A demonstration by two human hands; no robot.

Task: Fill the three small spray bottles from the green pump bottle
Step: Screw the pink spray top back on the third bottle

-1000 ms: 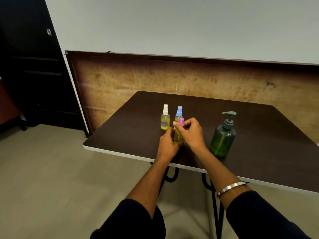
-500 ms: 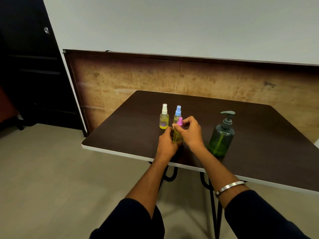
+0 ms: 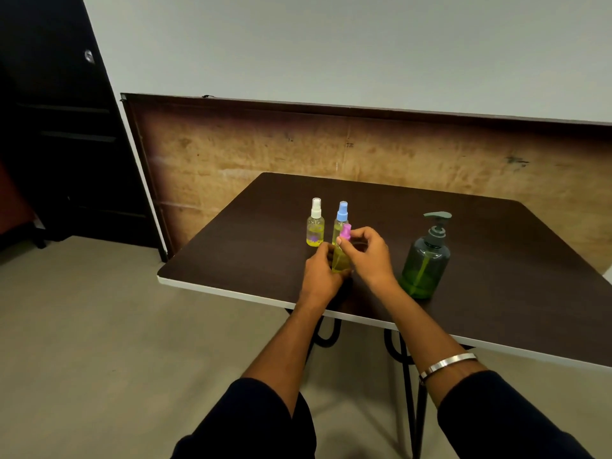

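Bottles for spraying, three in all, stand or are held near the front left of the table (image 3: 496, 260), head view. My left hand (image 3: 323, 271) grips the body of the pink-top bottle (image 3: 341, 260), which shows yellow liquid well up its height; my right hand (image 3: 367, 256) pinches its pink top (image 3: 346, 232) between thumb and fingers. Just behind stand the blue-top bottle (image 3: 341, 220), partly hidden by my hands, and the white-top bottle (image 3: 315, 226), with yellow liquid low in it. Well to the right stands the green pump bottle (image 3: 425, 263), upright, touched by neither hand. Judged step: turning the pink top on its neck; whether on or off I cannot tell. Risks: the top may cross-thread if held askew; a loose left grip may let the bottle tip and spill; my knuckles, close to the blue-top bottle, may knock it over.
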